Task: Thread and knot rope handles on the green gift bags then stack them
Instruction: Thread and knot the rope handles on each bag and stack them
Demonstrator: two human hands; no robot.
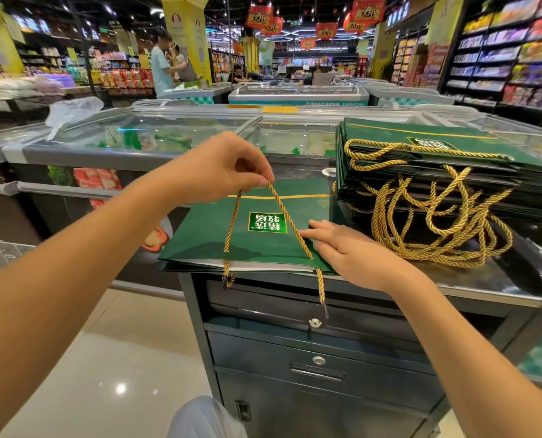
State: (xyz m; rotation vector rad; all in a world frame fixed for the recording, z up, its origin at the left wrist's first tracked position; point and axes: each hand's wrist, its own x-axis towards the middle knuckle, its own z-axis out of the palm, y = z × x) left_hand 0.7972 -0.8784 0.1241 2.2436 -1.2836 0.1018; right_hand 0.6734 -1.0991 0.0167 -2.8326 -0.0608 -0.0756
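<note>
A flat green gift bag (213, 230) lies on the dark metal cabinet top (500, 281), its open edge toward me. A gold rope handle (287, 216) runs up from two holes near that edge. My left hand (219, 167) pinches the top of the rope loop and holds it above the bag. Both rope ends (322, 290) hang below the bag's edge over the cabinet front. My right hand (345, 251) rests flat on the bag's near right corner with straight fingers. A tall stack of green bags (446, 172) with gold rope handles stands at the right.
Glass-topped freezer chests (181, 134) stand behind the cabinet. The cabinet front (295, 352) has locked drawers below the bag. Shop shelves line the right side, and people stand far back by the aisles. Pale tiled floor (111, 358) lies at lower left.
</note>
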